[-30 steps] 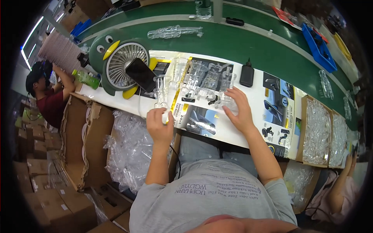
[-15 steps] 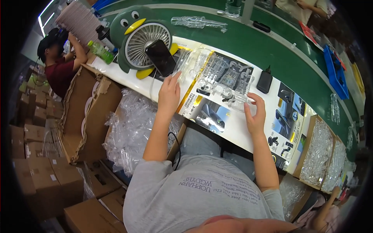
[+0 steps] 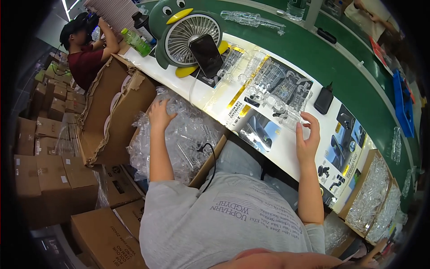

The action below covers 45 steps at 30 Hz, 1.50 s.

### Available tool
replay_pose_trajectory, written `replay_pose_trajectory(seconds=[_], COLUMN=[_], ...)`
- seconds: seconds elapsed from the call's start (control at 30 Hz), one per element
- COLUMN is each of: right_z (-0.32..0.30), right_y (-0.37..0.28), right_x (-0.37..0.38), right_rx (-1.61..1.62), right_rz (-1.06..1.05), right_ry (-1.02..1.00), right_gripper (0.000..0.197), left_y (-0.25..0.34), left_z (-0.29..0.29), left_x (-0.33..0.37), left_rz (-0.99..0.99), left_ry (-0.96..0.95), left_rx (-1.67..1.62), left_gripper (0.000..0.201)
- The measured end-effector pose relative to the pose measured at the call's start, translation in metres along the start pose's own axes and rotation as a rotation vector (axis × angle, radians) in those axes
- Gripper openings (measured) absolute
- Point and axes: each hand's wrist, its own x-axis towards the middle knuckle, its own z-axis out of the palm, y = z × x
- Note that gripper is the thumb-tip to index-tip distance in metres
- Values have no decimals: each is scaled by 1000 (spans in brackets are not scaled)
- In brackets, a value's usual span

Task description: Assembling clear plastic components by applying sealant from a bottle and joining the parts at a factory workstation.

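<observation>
Left hand over the plastic heap, right hand beside the clear parts

Watched from near the bench. The left hand [image 3: 160,114] was spread, fingers parted and a little curled, over a heap of clear plastic [image 3: 186,136] in a carton below the table's near edge. Could not tell whether the fingertips touched the heap; saw no piece in its grasp.

The right hand [image 3: 309,140] was above the table, thumb and forefinger apart. Just ahead of it and to its left lay a cluster of clear plastic parts [image 3: 282,87] on a printed sheet [image 3: 257,132]. Contact with the nearest part: unclear to me.

Ahead of the right hand, slightly right: a black bottle [image 3: 323,100] with a pointed tip. Well off to the right, a blue tray [image 3: 403,105]. Nearer on that side, a box of clear pieces [image 3: 369,193].

Ahead of the left hand, slightly right, sat a penguin-shaped fan [image 3: 190,40], a dark phone [image 3: 207,54] in front of it. Ahead and slightly left: a green bottle [image 3: 135,41]. Farther left, a co-worker in a maroon shirt [image 3: 85,65], arms raised.
</observation>
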Motion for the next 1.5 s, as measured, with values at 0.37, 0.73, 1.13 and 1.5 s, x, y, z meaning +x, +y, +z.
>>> replay_pose_trajectory(seconds=[0.37, 0.73, 1.13, 1.5], right_z=[-5, -6, -10, -2], right_y=[4, -4, -2, -73], right_x=[1, 0, 0, -21], right_rx=[9, 78, 111, 375], right_rz=[19, 25, 33, -219], right_ry=[24, 60, 48, -497], right_gripper=[23, 22, 22, 74], left_y=[-6, 41, 12, 171], left_z=[18, 21, -65, -150], left_x=[-8, 13, -9, -19], left_rz=[-128, 139, -83, 432], left_ry=[-214, -306, 103, -387], left_rx=[-19, 188, -197, -1422], left_gripper=[52, 35, 23, 25])
